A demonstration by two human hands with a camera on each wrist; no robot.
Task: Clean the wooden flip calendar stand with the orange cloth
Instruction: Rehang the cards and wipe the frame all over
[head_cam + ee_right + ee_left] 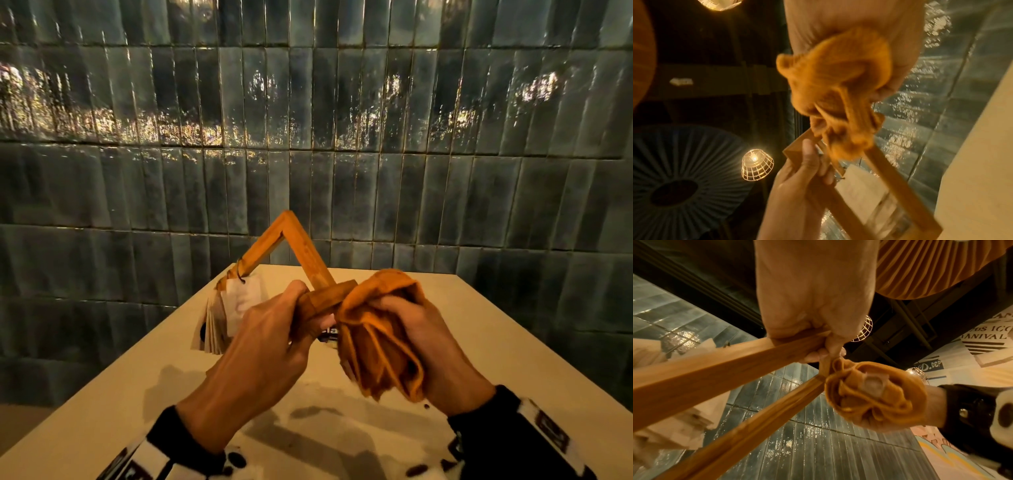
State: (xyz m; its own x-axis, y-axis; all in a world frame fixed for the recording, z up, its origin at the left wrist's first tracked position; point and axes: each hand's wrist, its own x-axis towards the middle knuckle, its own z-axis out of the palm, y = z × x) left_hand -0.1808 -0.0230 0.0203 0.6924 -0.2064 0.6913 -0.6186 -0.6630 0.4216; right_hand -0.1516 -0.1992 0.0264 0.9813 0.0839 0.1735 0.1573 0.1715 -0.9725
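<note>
- The left hand (270, 329) grips the wooden stand (301, 253) aloft over the table (479, 342); a hard wipe could twist it loose.
- The right hand (421, 339) clutches the bunched orange cloth (380, 339) against the stand's base; its folds may snag the hanging cards (222, 315).

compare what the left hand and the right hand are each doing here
The left hand grips the wooden stand bare, holding it tilted above the table. The right hand grips the bunched orange cloth, pressing it on the stand's end. Both are curled shut and raised.
</note>
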